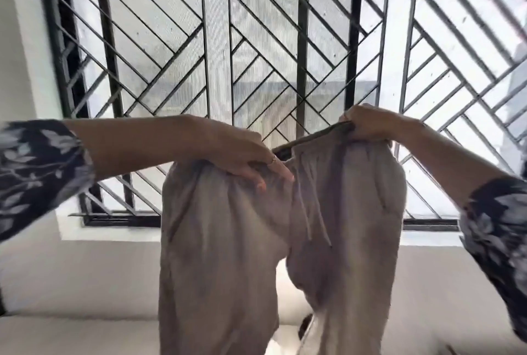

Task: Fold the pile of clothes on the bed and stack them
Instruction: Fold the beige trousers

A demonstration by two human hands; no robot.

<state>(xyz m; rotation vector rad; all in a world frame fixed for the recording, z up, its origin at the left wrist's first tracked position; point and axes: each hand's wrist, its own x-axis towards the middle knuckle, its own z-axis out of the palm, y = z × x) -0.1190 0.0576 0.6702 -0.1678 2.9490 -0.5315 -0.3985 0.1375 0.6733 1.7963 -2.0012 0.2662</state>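
Item: one pair of beige trousers (228,240), light fabric, with a darker waistband (313,136) and a thin drawstring (309,212) hanging down the front. Position: held up in the air at waist end, both legs hanging straight down and running out of the bottom of the view; the legs part slightly below the crotch, showing a pale surface behind. Left hand (242,157): at the left end of the waistband, fingers (282,173) laid over the gathered cloth and curled down on it, gripping; a ring shows on one finger. Right hand (368,126): at the right end of the waistband, held a little higher than the left, fingers closed tight round the bunched edge, so the band slopes up from left to right between the two hands. Sleeves (37,172): dark with a pale leaf print, one on each forearm, pushed back from the wrists. Background: a large window (216,26) with a black metal grille of diagonal bars and a fine mesh; white wall (71,283) below the sill. The picture is slightly blurred.
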